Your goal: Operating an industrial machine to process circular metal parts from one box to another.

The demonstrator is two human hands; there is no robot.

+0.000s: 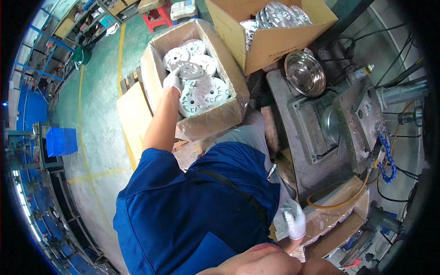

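My left hand (172,79), in a white glove, reaches into a plastic-lined cardboard box (201,129). Its fingers grip the edge of a flat grey metal disc (189,70) with slots and a centre hole. Beneath that disc lie several shiny round metal plates (213,91) with cut-out patterns, some under clear plastic film. My right hand (294,220), also gloved, hangs low beside my leg, near the machine bench. Its thumb stands apart from loosely bent fingers, and nothing shows in them.
A second cardboard box (270,50) holding shiny discs stands beyond the first. To the right is a machine press (357,123) with a steel bowl (305,73), a blue jointed hose (388,160) and cables. Another lined carton (339,220) sits below it. A blue bin (61,142) stands far left.
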